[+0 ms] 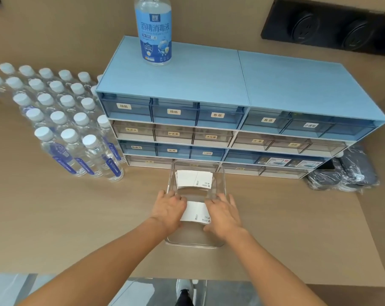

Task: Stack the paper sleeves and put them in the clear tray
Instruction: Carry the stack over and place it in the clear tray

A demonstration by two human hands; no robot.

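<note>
Both hands are inside the clear tray (222,173), which sits on the tan counter (76,206) just in front of the blue drawer unit (209,89).

Left hand (169,208) and right hand (222,214) press in from either side on a white stack of paper sleeves (195,212). Fingers curl around its short edges, gripping it between them, palms down. The near stack lies between the two sets of fingertips, in the tray's near half.

A second stack of sleeves (193,178) lies flat just beyond the fingertips, in the tray's far half, apart from the held stack and not touched by either hand.

Well left of the left fingers: a block of water bottles (61,120). A disinfectant bottle (153,29) stands upright on top of the drawer unit. Far right of the right fingers: dark wrapped bundles (346,173).
</note>
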